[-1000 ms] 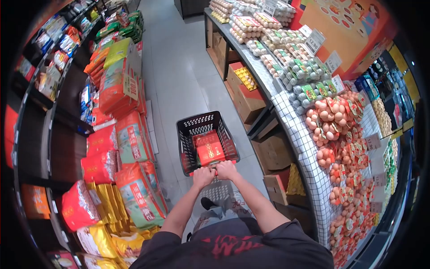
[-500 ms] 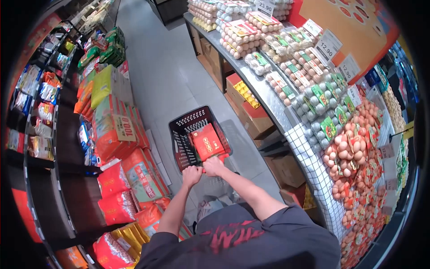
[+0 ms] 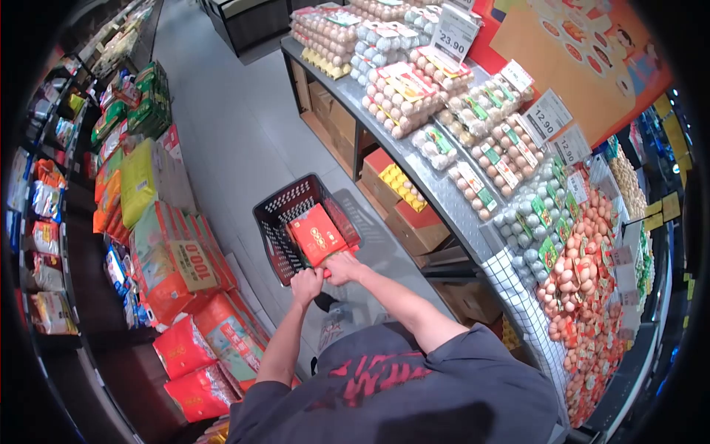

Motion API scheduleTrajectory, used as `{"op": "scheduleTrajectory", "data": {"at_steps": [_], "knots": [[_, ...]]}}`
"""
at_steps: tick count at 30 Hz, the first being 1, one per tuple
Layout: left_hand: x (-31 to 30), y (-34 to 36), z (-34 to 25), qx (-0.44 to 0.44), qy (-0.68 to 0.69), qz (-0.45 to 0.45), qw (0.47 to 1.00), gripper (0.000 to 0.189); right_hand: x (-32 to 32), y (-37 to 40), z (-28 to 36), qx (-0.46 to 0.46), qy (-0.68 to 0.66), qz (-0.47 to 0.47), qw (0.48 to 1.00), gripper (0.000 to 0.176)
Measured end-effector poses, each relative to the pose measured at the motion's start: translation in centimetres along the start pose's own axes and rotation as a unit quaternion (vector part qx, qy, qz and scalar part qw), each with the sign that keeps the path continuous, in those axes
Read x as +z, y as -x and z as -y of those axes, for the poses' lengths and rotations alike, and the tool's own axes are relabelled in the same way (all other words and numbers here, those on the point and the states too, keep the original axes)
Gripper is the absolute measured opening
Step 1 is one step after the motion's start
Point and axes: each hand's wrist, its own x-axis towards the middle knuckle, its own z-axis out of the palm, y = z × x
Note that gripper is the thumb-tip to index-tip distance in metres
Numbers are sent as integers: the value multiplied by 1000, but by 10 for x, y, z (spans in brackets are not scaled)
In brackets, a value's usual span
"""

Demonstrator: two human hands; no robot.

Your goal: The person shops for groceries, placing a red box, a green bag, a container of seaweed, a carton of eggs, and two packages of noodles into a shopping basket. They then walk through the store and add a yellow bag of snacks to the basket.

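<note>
Red box (image 3: 316, 233) already lies inside the black basket (image 3: 285, 194), mid-frame; both hands, left (image 3: 307, 286) and right (image 3: 342, 268), grip the red handle (image 3: 326, 273). Remaining work: not determinable.

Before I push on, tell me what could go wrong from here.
The shopping basket, steered by the left hand and right hand close together, could swing into the egg table; a knock might shift the stacked egg cartons.
Veering left instead, it might clip the piled bags.
The red box could slide in a sharp turn, as nothing visible straps it down.
</note>
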Motion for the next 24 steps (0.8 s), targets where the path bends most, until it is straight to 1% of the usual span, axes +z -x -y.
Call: {"op": "scheduleTrajectory", "data": {"at_steps": [1, 2, 3, 5, 6, 7, 8, 9, 10, 11, 12, 13, 14, 15, 17, 18, 19, 20, 21, 23, 24], "knots": [[-7, -13, 3, -6, 6, -1, 1000, 57, -22, -8, -2, 4, 5, -6, 1000, 38], [-10, -28, 6, -4, 2, -3, 1000, 56, -39, -11, -7, -25, -61, -104, 992, 46], [-13, -35, 10, -5, -3, 3, 1000, 56, -54, -7, -11, -51, -132, -196, 970, 55], [-20, -54, 14, -13, 7, 21, 1000, 56, -101, 0, -53, -47, -213, -305, 927, 64], [-32, -61, 12, -7, 14, 16, 1000, 55, -136, 18, -71, -13, -177, -375, 910, 58], [-34, -72, 13, -1, 10, 21, 1000, 55, -150, 26, -109, 56, -184, -412, 891, 57], [-36, -83, 16, -8, 6, 18, 1000, 55, -169, 40, -134, 136, -235, -466, 842, 57], [-39, -92, 19, -16, 1, 15, 1000, 55, -175, 46, -195, 173, -226, -492, 823, 57], [-42, -100, 21, -18, 7, 26, 999, 55, -193, 61, -234, 216, -151, -519, 813, 57], [-44, -108, 20, -17, 0, 31, 999, 55, -214, 77, -261, 255, -115, -523, 805, 58], [-47, -116, 21, -22, -4, 27, 999, 55, -230, 90, -289, 290, -86, -493, 816, 58], [-53, -125, 21, -28, -11, 20, 999, 55, -238, 95, -321, 335, -33, -470, 816, 63], [-57, -133, 26, -32, -26, 20, 999, 55, -250, 100, -338, 358, -62, -447, 818, 65], [-56, -140, 32, -35, -31, 17, 999, 55, -261, 103, -353, 377, -73, -404, 830, 70], [-57, -157, 25, -43, -36, 11, 998, 55, -270, 102, -387, 419, -85, -339, 838, 83], [-60, -161, 28, -54, -28, 8, 998, 55, -269, 98, -391, 419, -95, -335, 839, 83], [-63, -169, 27, -64, -17, 2, 998, 55, -274, 96, -398, 434, -131, -293, 842, 90], [-65, -176, 26, -77, -22, 14, 997, 55, -281, 94, -405, 448, -165, -251, 842, 97], [-69, -186, 24, -82, -24, 17, 996, 55, -282, 90, -415, 441, -197, -233, 844, 107], [-69, -192, 23, -112, -17, 26, 993, 54, -283, 93, -437, 423, -258, -205, 844, 103], [-71, -196, 22, -118, -23, 26, 992, 53, -280, 90, -447, 425, -262, -193, 845, 103]]}}
